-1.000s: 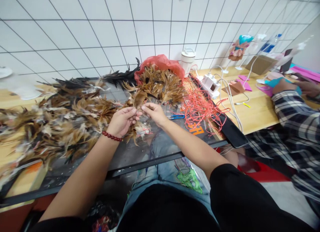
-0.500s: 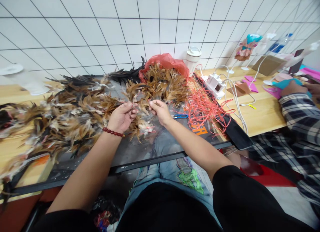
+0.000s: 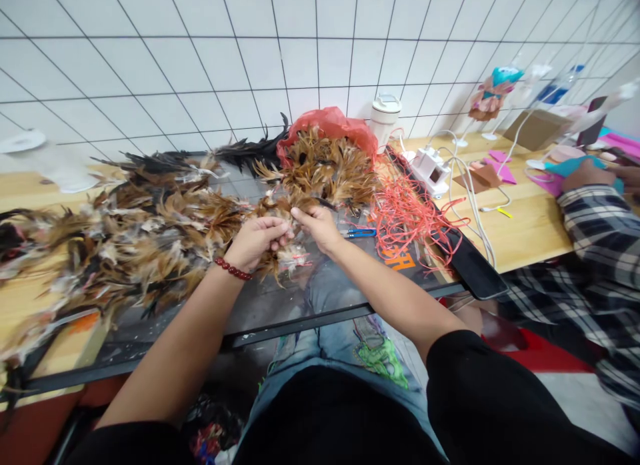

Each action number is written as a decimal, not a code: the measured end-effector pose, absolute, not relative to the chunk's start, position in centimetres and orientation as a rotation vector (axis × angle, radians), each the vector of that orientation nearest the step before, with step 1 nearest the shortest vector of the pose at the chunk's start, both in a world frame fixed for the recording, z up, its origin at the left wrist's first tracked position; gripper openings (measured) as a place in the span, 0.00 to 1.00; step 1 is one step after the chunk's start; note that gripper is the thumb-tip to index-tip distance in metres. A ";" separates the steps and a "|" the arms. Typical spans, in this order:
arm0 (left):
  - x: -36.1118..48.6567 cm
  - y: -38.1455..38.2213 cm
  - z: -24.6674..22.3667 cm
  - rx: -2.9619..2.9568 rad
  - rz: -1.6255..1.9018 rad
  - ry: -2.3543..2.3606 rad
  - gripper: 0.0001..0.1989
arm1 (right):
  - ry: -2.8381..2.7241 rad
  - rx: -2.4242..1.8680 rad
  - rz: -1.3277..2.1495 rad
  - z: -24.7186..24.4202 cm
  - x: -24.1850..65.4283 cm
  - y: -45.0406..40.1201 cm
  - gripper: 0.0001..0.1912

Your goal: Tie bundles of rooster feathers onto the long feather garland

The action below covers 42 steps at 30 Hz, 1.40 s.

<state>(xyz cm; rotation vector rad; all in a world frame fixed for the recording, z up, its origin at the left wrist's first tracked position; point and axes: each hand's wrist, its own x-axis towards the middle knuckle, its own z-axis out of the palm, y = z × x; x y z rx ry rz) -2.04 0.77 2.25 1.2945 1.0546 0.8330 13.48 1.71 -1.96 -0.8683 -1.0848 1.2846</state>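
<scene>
Whereas the fingertips were held apart half a second ago, they are now brought together in front of the red plastic bag [image 3: 337, 120], from which all places are reckoned. By this, both hands are judged to be applied to one small piece at a single spot.

Left hand [image 3: 260, 241]: bare, wrist ringed by a bead bracelet [image 3: 233, 269]; thumb and forefinger apparently pinched on a brown feather tuft [image 3: 284, 208], located at the near side of the bag.

Right hand [image 3: 320, 228]: thumb drawn toward curled fingers, at the same tuft; whether anything is gripped by it cannot be told.

Brown feathers [image 3: 333, 171]: massed at the bag's mouth.

Black feathers [image 3: 255, 150]: laid just left of the bag.

Feather heap [image 3: 160, 231], mixed brown and white: spread widely to its left.

Blue snips [image 3: 361, 233]: set in front, slightly right.

Red string [image 3: 410, 218]: tangled, right front.

Black phone [image 3: 473, 268]: placed farther right, beside the string.

White cup [image 3: 385, 121]: stood upright, just right.

Plaid sleeve [image 3: 590, 215] of a co-worker: seen well apart, far right.
</scene>
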 end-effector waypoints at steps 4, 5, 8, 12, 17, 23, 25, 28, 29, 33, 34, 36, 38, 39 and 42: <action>-2.1 0.8 2.0 1.318 0.818 1.036 0.18 | -1.122 -0.715 1.333 -1.9 13.5 1.4 0.27; -2.2 0.8 2.0 1.318 0.822 1.033 0.18 | -1.126 -0.690 1.366 -1.8 13.4 1.4 0.28; -2.2 1.0 1.9 1.299 0.922 1.038 0.16 | -1.063 -0.676 1.422 -1.8 13.2 1.5 0.27; -2.0 1.2 2.0 1.238 1.158 1.134 0.14 | -1.092 -0.743 1.385 -1.4 13.0 1.2 0.23; -1.6 0.9 2.0 1.385 1.222 1.205 0.10 | -1.113 -0.789 1.299 -1.2 13.0 0.8 0.21; -1.7 0.8 1.4 1.738 1.086 1.235 0.04 | -1.107 -0.816 1.267 -1.5 13.0 0.9 0.20; -1.7 0.7 1.4 1.860 1.128 1.275 0.05 | -1.180 -0.814 1.196 -1.2 13.2 0.9 0.19; -1.7 0.5 1.4 1.851 1.244 1.324 0.07 | -1.292 -0.874 1.025 -0.2 14.4 1.2 0.18; -1.8 0.6 1.4 1.830 1.291 1.338 0.07 | -1.315 -0.934 0.944 0.2 15.1 1.5 0.18; -2.2 1.4 0.7 1.797 1.486 1.388 0.08 | -1.400 -1.324 0.643 2.0 19.0 3.7 0.13; -2.4 1.7 0.5 1.787 1.506 1.394 0.08 | -1.445 -1.435 0.607 2.4 20.1 4.3 0.11; -2.8 2.2 0.2 1.742 1.527 1.387 0.09 | -1.433 -1.657 0.474 2.9 22.0 5.1 0.12; -3.1 2.6 0.1 1.659 1.562 1.360 0.10 | -1.352 -1.693 0.264 3.1 23.2 5.3 0.16; -3.2 2.8 0.2 1.612 1.590 1.343 0.10 | -1.325 -1.658 0.160 3.1 23.4 5.2 0.18; -3.4 3.0 0.7 1.483 1.666 1.302 0.11 | -1.451 -1.478 0.001 2.8 22.0 4.1 0.16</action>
